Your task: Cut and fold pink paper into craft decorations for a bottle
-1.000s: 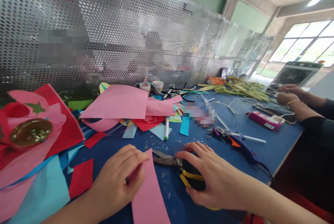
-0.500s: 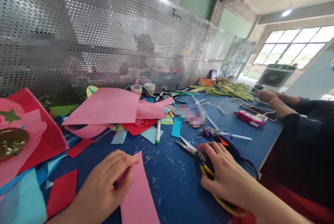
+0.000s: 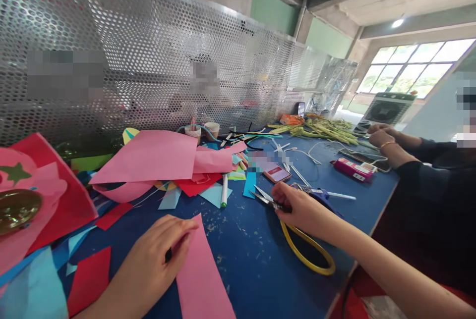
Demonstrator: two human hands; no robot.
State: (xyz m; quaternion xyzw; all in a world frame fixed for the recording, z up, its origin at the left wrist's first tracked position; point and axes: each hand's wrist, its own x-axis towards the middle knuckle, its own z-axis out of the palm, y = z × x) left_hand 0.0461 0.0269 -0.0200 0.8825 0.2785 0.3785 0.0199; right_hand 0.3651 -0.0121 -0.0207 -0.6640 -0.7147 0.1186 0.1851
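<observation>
My left hand [image 3: 156,252] has its thumb and fingers pinched at the upper left edge of a pink paper strip [image 3: 204,279] lying on the blue table. To the right, my right hand [image 3: 297,206] is closed around the pivot area of a pair of scissors [image 3: 308,259]. Their yellow handle loops point towards me, and their slightly parted blades point away to the left. Part of the scissors is hidden under my fingers. Just past the blade tips lies a blue paper piece [image 3: 250,184]. Beside it is a green-tipped white marker [image 3: 224,191].
Large pink sheets [image 3: 148,155] and red paper [image 3: 88,277] lie on the left. A phone [image 3: 277,172], a blue-handled tool [image 3: 323,195] and a magenta box [image 3: 352,169] lie to the right. A perforated metal screen [image 3: 156,51] stands behind. Another person's hands [image 3: 383,135] are at far right.
My right hand has shifted forward and left, from the scissors' handles to their pivot, so the yellow loops now show. My left hand stays pinched on the pink strip.
</observation>
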